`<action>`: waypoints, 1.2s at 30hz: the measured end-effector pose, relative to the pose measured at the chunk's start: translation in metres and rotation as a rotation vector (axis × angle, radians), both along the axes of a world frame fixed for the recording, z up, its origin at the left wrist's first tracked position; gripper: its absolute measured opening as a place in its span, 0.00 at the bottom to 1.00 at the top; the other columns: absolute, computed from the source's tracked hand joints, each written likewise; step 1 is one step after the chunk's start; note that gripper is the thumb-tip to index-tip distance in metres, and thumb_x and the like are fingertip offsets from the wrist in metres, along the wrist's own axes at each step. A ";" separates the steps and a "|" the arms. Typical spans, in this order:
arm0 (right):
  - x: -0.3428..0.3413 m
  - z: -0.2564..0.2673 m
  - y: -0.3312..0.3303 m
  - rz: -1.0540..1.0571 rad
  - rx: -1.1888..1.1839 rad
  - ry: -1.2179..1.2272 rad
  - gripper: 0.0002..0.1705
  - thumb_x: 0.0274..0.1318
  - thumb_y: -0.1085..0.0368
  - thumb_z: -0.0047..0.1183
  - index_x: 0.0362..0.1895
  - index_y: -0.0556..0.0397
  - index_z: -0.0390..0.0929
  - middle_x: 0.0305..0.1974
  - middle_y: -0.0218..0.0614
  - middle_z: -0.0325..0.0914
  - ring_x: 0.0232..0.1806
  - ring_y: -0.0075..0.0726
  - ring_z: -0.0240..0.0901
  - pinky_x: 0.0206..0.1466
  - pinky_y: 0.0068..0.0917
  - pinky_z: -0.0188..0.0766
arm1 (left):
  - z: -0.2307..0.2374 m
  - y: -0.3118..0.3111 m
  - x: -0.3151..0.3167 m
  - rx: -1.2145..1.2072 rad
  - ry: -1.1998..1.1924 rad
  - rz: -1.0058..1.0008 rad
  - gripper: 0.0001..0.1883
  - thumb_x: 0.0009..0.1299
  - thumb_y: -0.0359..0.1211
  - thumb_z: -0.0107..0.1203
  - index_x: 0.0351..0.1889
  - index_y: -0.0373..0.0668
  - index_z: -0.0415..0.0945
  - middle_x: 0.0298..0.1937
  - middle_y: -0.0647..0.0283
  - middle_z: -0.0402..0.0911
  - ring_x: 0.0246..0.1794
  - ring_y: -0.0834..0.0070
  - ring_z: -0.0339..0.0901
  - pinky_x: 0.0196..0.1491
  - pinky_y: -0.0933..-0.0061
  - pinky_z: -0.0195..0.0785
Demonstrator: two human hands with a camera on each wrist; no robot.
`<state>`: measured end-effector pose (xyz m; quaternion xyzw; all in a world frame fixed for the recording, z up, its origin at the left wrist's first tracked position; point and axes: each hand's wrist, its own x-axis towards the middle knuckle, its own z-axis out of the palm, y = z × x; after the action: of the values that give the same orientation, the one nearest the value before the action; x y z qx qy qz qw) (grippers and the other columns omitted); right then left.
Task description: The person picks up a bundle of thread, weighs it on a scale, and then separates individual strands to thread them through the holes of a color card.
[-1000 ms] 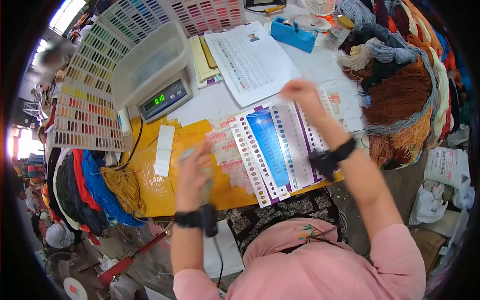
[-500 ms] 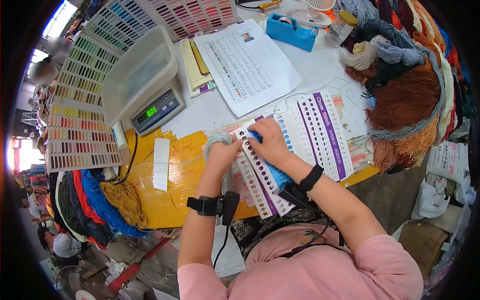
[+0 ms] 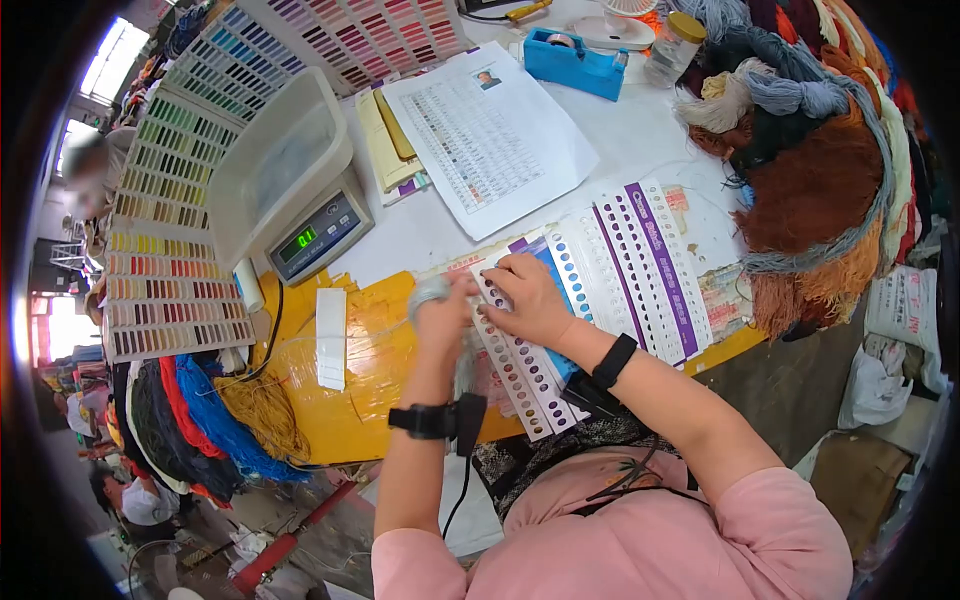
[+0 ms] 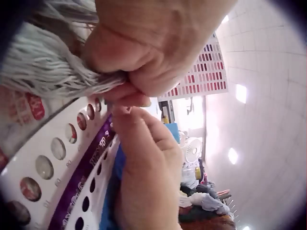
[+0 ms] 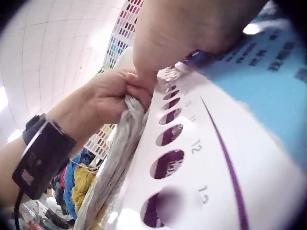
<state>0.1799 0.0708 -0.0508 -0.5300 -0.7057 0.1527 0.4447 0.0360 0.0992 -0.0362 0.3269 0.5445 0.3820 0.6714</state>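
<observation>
My left hand grips a pale grey skein of yarn, which hangs down beside a white card with a row of round holes. In the left wrist view, yarn strands run into the curled fingers of the left hand. The right hand lies over the upper left of the punched cards, thumb and fingers at the card edge, touching or nearly touching the left hand. Beneath it is a blue printed panel. Another purple-striped card lies to the right.
A scale carrying a white tub stands at the left, before upright colour charts. Printed sheets, a blue tape dispenser and a jar lie farther back. Yarn heaps fill the right side.
Both hands have come together at the cards from apart. The right hand moved down and left onto them, and the left moved right with the grey yarn.
</observation>
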 end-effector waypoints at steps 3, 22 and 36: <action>0.001 -0.003 0.002 -0.007 0.089 0.057 0.10 0.35 0.72 0.50 0.30 0.54 0.73 0.29 0.38 0.69 0.33 0.44 0.65 0.34 0.35 0.62 | 0.018 0.001 -0.027 -0.222 -0.546 0.040 0.11 0.63 0.33 0.48 0.41 0.37 0.67 0.30 0.66 0.74 0.09 0.90 0.55 0.14 0.87 0.50; -0.005 0.005 0.001 -0.035 -0.181 -0.186 0.22 0.35 0.59 0.55 0.40 0.52 0.68 0.34 0.36 0.64 0.39 0.39 0.61 0.44 0.34 0.55 | 0.089 -0.045 -0.276 -0.016 0.001 0.562 0.10 0.67 0.33 0.42 0.37 0.34 0.67 0.17 0.73 0.65 0.10 0.91 0.53 0.12 0.92 0.47; -0.034 0.094 -0.055 0.504 -1.058 0.924 0.07 0.45 0.69 0.49 0.25 0.61 0.75 0.18 0.31 0.71 0.18 0.19 0.65 0.21 0.15 0.62 | 0.098 -0.095 -0.032 -0.078 -0.589 -0.077 0.26 0.70 0.45 0.28 0.56 0.33 0.57 0.50 0.54 0.68 0.45 0.67 0.69 0.48 0.63 0.63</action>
<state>0.1459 0.0157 0.0433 -0.3772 -0.3793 0.7765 0.3331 0.0038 0.0043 0.0616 0.1964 0.3276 0.4137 0.8264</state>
